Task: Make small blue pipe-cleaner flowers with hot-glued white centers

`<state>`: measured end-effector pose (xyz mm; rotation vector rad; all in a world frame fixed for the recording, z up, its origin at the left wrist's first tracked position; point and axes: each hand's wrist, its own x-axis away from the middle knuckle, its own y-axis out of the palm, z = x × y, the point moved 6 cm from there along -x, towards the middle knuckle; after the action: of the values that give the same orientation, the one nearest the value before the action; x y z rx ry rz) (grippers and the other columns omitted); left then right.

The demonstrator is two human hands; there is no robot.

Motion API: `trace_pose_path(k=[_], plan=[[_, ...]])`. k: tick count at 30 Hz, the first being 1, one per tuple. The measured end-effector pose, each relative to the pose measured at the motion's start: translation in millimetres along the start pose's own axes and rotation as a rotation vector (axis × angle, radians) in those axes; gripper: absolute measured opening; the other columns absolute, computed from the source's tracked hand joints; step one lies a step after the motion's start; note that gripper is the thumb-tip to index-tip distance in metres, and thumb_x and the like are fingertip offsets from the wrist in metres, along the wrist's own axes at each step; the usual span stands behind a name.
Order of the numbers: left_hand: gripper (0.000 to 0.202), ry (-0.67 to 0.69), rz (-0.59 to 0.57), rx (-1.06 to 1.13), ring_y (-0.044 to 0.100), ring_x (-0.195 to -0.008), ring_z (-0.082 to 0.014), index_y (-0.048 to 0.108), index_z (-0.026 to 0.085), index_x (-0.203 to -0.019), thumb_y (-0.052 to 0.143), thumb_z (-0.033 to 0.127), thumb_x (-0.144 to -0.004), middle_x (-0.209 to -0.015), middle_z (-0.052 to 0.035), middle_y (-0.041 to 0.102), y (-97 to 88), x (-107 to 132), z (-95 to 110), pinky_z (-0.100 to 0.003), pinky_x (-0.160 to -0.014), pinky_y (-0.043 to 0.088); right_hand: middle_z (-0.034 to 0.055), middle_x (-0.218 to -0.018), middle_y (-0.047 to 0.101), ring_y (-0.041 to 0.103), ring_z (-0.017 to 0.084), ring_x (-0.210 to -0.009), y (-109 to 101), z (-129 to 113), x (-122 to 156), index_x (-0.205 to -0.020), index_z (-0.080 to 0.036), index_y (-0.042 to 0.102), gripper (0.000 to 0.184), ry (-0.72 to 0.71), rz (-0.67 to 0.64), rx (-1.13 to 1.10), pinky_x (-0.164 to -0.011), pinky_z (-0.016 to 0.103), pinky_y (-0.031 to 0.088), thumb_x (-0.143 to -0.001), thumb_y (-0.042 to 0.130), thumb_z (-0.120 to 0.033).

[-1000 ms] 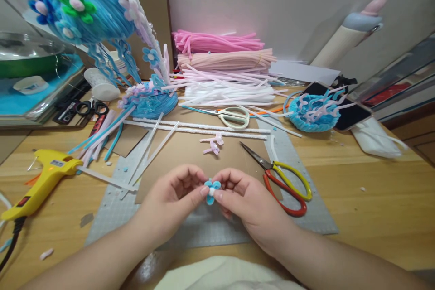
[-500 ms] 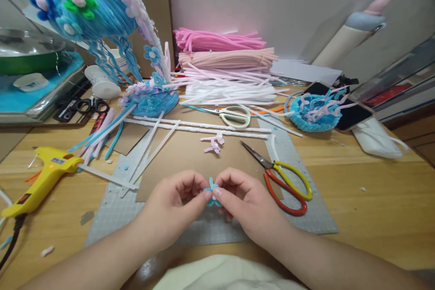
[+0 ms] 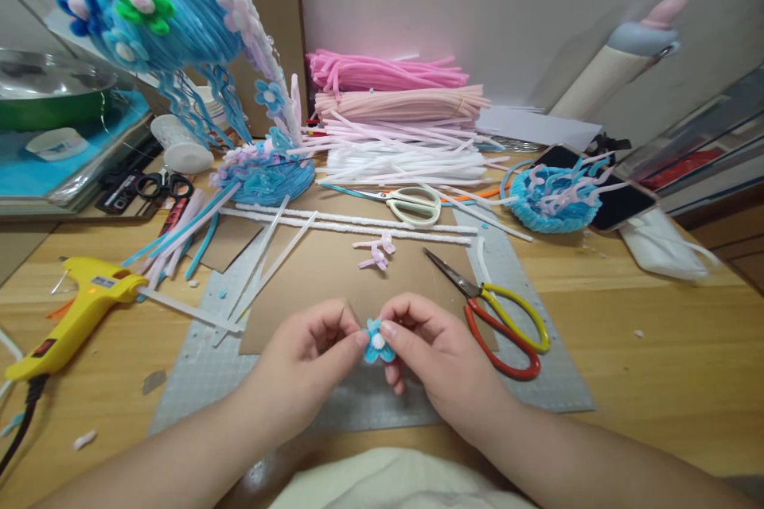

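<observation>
A wooden table [image 3: 650, 350] spread with fuzzy stems [image 3: 406, 165] fills my head camera's view as my forearms [image 3: 208, 421] angle in from the lower corners, my left hand [image 3: 313, 346] and right hand [image 3: 433, 346] nearly meeting near the cardboard sheet's [image 3: 322, 278] front edge. Between thumbs and fingers I pinch a small blue flower [image 3: 378, 343]; some curled fingertips are hidden, and a large blue ornament [image 3: 179, 20] is cropped at top.

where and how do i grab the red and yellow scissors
The scissors are likely best taken by the red loop and yellow loop, right hand coming from the near right: both loops face that side, while the blades point away, leftward.
</observation>
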<state>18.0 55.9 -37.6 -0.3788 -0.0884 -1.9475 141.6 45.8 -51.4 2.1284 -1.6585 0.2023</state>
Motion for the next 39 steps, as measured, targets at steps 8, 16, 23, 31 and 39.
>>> trace_pose_path(k=[8, 16, 23, 31, 39], plan=[[0.023, -0.012, 0.043, 0.040, 0.042, -0.055, -0.0102, 0.049, 0.018, -0.064, 0.057, 0.033, -0.080, -0.061, 0.0040, 0.050, -3.5, -2.0, -4.0, -0.023, -0.054, 0.034, -0.0063, -0.052, 0.052, 0.049, 0.007, -0.044, -2.9, -1.8, -1.5, -0.076, -0.017, 0.050, 0.021, 0.041, 0.028, 0.044, -0.040, 0.017, 0.040, -0.076, 0.060, -0.036], [0.014, -0.040, 0.005, 0.208, 0.053, -0.066, -0.0107, 0.057, 0.016, -0.078, 0.066, 0.026, -0.075, -0.070, 0.0020, 0.059, 4.5, -1.4, -3.8, -0.022, -0.062, 0.043, -0.0066, -0.053, 0.051, 0.048, 0.007, -0.044, -0.8, -1.5, -0.8, -0.074, -0.017, 0.051, 0.021, 0.026, 0.029, 0.065, -0.041, 0.018, 0.040, -0.073, 0.062, -0.035], [0.010, -0.040, 0.005, 0.228, 0.057, -0.066, -0.0111, 0.059, 0.016, -0.077, 0.067, 0.021, -0.074, -0.070, 0.0021, 0.061, 5.1, -3.4, -6.5, -0.023, -0.065, 0.045, -0.0047, -0.059, 0.053, 0.050, 0.008, -0.049, -0.4, -2.2, 0.8, -0.075, -0.017, 0.052, 0.019, -0.019, 0.019, 0.081, -0.044, 0.019, 0.040, -0.075, 0.061, -0.033], [0.009, -0.005, 0.101, 0.113, 0.052, -0.062, -0.0107, 0.059, 0.016, -0.070, 0.067, 0.021, -0.072, -0.065, 0.0024, 0.059, 0.1, 0.3, 0.4, -0.021, -0.060, 0.042, -0.0038, -0.060, 0.051, 0.046, 0.009, -0.056, -1.3, -14.7, 4.3, -0.069, -0.018, 0.054, 0.008, -0.111, 0.066, 0.264, -0.051, 0.020, 0.037, -0.075, 0.058, -0.020], [0.013, -0.065, 0.122, 0.154, 0.054, -0.061, -0.0112, 0.057, 0.017, -0.067, 0.069, 0.022, -0.068, -0.062, 0.0028, 0.060, -0.5, 0.1, -0.9, -0.021, -0.059, 0.043, -0.0041, -0.060, 0.049, 0.045, 0.009, -0.056, -0.3, -14.3, 4.4, -0.068, -0.018, 0.052, 0.009, -0.101, 0.054, 0.263, -0.051, 0.020, 0.037, -0.075, 0.057, -0.020]])
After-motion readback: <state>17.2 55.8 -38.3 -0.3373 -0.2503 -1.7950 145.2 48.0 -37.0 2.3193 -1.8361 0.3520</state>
